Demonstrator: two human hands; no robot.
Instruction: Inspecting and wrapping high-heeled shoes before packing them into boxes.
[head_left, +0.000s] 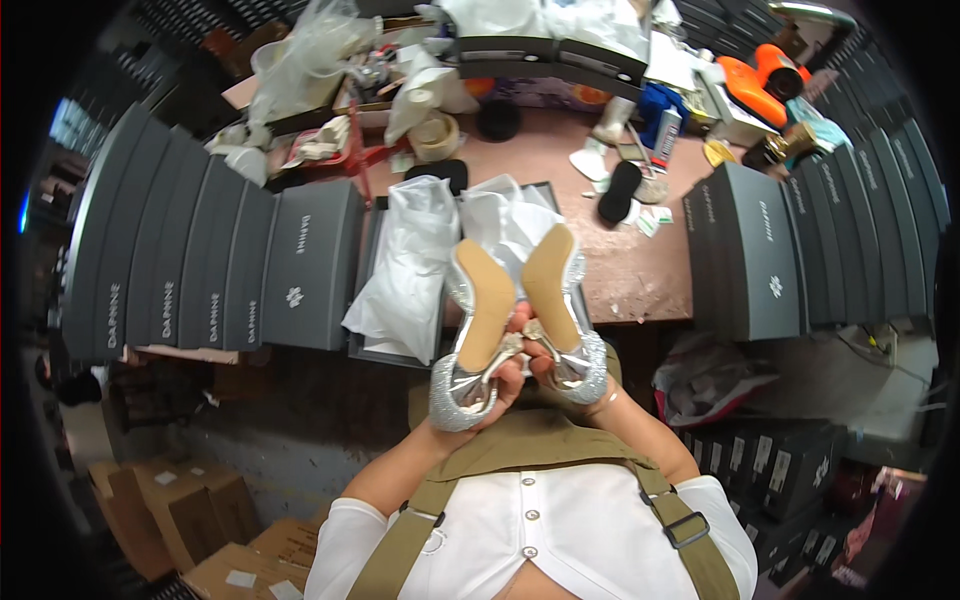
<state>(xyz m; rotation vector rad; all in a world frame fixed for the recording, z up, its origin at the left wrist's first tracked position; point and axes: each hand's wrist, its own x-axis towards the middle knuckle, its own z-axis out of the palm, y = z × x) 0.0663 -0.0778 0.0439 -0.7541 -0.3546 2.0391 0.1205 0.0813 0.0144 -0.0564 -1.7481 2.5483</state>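
Observation:
My left hand (509,382) is closed around a silver, glittery shoe (484,305), its smooth tan sole turned up. A matching silver shoe (552,285) is gripped by my right hand (541,366), also sole up. The two shoes are side by side in front of my body, angled apart at their far ends, with sparkling rounded ends nearest me. Parts of both hands are hidden behind the shoes. Just beyond them an open dark grey shoebox (394,356) lies on the table edge, with white tissue paper (405,262) spread out in it.
Rows of dark grey shoeboxes stand at left (310,265) and right (745,255) on the reddish table (640,275). Farther back are a tape roll (434,136), a black pad (620,190), a tube (667,138) and an orange heat gun (752,92). Cardboard cartons (180,505) sit at lower left.

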